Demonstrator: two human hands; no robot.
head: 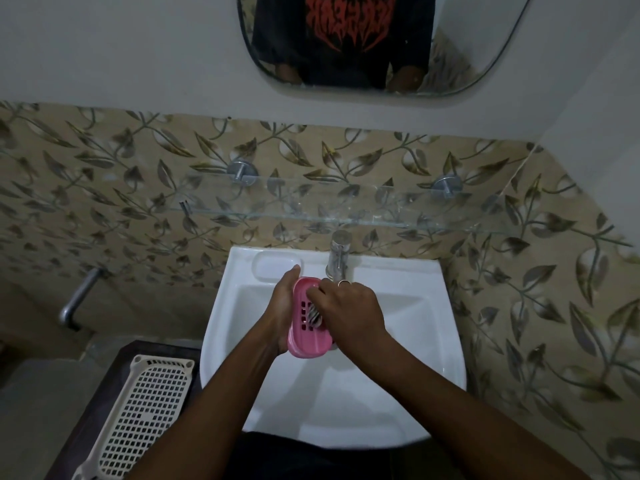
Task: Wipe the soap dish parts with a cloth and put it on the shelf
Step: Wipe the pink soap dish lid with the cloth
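Note:
A pink soap dish [306, 341] with a slotted inner tray is held over the white sink [398, 358]. My left hand [282, 306] cups its left side and underside. My right hand [349, 311], a ring on one finger, presses a small striped cloth [314, 317] onto the slotted tray from the right. The cloth is mostly hidden under my fingers. A clear glass shelf [329, 206] hangs on the wall above the sink, with nothing on it.
A chrome tap [337, 254] stands at the back of the sink, just beyond my hands. A cream plastic basket [145, 410] lies on a dark surface at lower left. A metal pipe [78, 296] juts from the left wall. A mirror [346, 46] hangs above.

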